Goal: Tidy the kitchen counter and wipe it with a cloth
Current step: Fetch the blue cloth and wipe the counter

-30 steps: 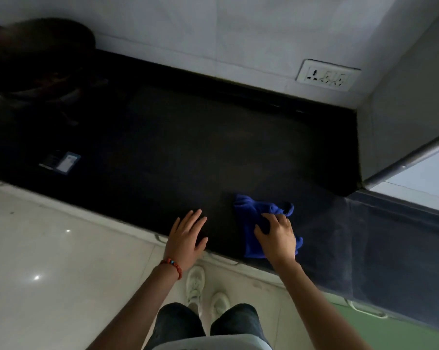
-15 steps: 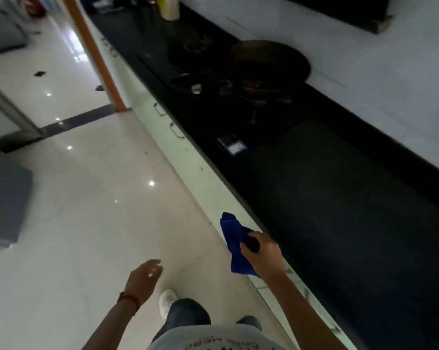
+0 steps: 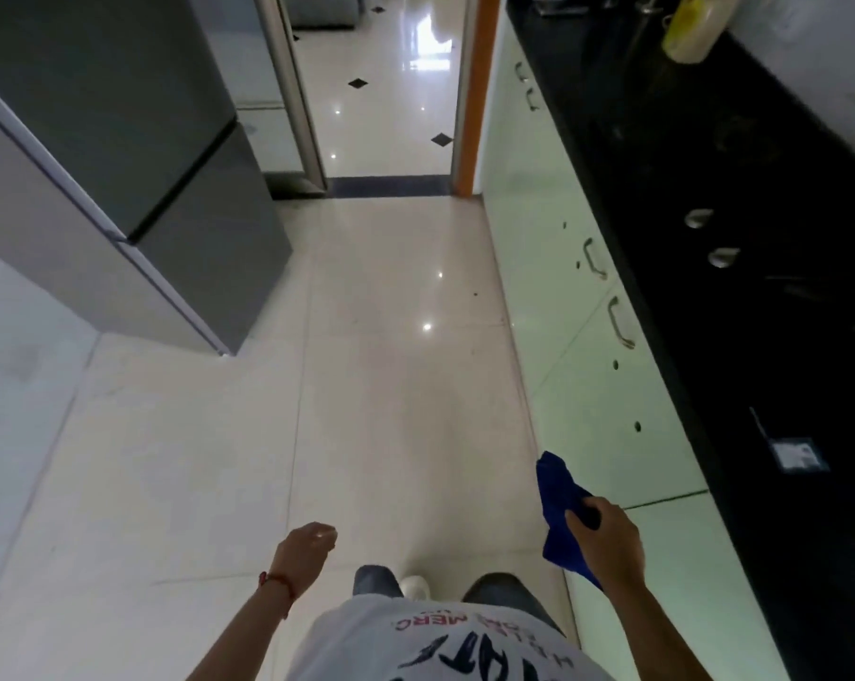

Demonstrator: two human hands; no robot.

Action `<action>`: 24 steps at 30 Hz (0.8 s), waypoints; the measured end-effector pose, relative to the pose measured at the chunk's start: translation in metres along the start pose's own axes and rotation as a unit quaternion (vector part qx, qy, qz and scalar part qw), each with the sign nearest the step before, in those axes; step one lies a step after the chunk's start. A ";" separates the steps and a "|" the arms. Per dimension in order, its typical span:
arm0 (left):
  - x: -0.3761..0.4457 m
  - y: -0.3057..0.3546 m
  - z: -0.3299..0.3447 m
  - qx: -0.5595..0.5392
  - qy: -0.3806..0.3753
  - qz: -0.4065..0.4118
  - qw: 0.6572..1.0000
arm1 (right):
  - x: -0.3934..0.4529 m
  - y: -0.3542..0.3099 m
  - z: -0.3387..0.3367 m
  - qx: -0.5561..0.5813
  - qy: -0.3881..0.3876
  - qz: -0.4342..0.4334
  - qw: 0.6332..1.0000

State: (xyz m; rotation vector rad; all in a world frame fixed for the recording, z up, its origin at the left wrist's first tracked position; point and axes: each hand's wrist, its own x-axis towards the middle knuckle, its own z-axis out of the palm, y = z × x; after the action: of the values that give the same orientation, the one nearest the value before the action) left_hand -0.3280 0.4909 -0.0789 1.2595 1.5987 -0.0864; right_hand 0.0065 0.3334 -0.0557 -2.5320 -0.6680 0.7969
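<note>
My right hand (image 3: 605, 535) grips a crumpled blue cloth (image 3: 558, 498) in the air, off the counter, in front of the pale green cabinet fronts. The black kitchen counter (image 3: 759, 366) runs along the right side, away from me. My left hand (image 3: 303, 545) hangs free over the floor with loosely curled fingers and holds nothing; a red band circles its wrist.
A grey fridge (image 3: 135, 154) stands on the left. A doorway (image 3: 391, 90) lies ahead beyond the white tiled floor. On the counter lie a small card (image 3: 796, 454), two stove knobs (image 3: 710, 238) and, far back, a yellowish bottle (image 3: 691, 27). Cabinet handles (image 3: 619, 321) stick out.
My right hand lifted the blue cloth off the counter and my left hand left its edge. I have turned left, so the view now faces down the kitchen aisle.
</note>
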 end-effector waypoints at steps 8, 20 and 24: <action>0.075 0.140 -0.042 -0.021 -0.014 0.050 0.998 | 0.093 -0.053 0.020 -0.012 -0.020 0.017 1.000; 0.218 0.276 -0.108 -0.068 0.052 0.002 0.996 | 0.316 -0.232 -0.001 0.024 -0.065 -0.055 0.996; 0.251 0.286 -0.130 -0.099 0.068 -0.041 0.992 | 0.371 -0.300 0.003 0.039 -0.069 -0.087 0.993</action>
State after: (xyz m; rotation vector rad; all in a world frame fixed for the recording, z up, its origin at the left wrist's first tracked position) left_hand -0.1763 0.8631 -0.0625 1.0657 1.7307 0.1065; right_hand 0.1776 0.7790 -0.0640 -2.3253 -0.8723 0.9232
